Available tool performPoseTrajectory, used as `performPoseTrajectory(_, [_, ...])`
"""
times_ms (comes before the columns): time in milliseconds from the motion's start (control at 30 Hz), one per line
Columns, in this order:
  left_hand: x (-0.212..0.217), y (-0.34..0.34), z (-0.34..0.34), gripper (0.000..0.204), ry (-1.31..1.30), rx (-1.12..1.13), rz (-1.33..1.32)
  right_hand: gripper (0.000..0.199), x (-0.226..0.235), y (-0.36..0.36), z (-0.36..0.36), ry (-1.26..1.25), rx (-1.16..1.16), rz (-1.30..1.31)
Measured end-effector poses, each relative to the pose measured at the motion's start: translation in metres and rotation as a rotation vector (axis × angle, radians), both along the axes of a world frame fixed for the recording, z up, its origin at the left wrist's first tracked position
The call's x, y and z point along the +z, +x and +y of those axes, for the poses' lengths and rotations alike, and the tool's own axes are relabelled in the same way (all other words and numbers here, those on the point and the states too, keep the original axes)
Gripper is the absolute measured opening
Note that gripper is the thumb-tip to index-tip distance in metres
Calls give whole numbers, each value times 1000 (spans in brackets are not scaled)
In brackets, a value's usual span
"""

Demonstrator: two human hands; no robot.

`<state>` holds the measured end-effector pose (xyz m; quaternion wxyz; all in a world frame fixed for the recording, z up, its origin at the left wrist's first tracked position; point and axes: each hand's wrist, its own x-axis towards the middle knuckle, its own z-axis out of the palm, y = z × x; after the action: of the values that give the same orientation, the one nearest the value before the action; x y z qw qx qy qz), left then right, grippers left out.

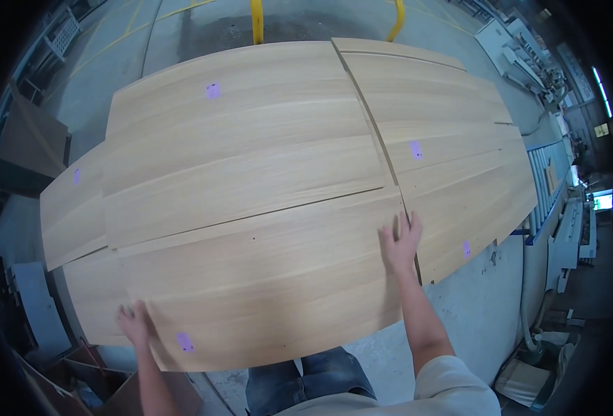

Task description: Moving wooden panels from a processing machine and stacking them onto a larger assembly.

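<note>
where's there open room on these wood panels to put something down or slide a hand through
Most room is on the nearest panel, the bare stretch between the left hand at its near left corner and the right hand at its right edge. The big middle panel is bare apart from a small purple sticker. It is tight at the narrow seam by the right panels.

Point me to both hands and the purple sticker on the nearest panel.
Left hand (134,320), head view, on the back of the hand.
Right hand (400,243), head view, on the back of the hand.
Purple sticker (185,341), head view, on the sticker's middle.
</note>
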<state>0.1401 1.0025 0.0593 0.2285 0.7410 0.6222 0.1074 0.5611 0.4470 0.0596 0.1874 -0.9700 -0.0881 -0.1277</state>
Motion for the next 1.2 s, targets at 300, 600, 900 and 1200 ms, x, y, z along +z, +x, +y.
performPoseTrajectory(300, [-20, 172, 72, 80, 116, 129, 212, 56, 3, 70, 60, -230, 234, 81])
performPoseTrajectory(600, [-27, 170, 119, 68, 10, 201, -103, 62, -3, 76, 67, -250, 199, 155])
performPoseTrajectory(900, [-43, 158, 103, 67, 86, 112, -259, 79, -2, 90, 73, -248, 125, 193])
performPoseTrajectory(1200, [-37, 146, 83, 66, 222, -200, 60, 49, -12, 114, 27, 193, 90, 85])
